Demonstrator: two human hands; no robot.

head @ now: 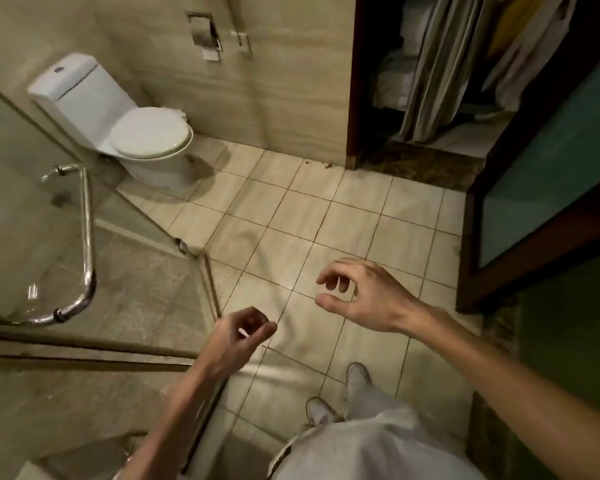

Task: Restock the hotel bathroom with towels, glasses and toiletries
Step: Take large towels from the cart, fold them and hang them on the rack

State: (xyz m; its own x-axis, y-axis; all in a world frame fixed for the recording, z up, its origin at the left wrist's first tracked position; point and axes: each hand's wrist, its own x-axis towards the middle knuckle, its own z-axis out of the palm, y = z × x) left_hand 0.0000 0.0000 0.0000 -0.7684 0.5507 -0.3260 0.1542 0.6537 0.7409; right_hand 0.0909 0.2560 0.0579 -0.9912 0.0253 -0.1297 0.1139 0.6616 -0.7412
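Left hand (243,332) and right hand (359,296) hovered empty over beige square floor tiles (326,220), fingers loosely curled, white ceramic toilet (146,133) stood lid-down, curved chrome handle (88,237) sat on glass shower door (25,216), stacked white linens (395,81) lay past dark door frame (353,98).

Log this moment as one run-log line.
left hand: empty, loosely curled | right hand: empty, loosely curled | toilet: lid down | carried: nothing
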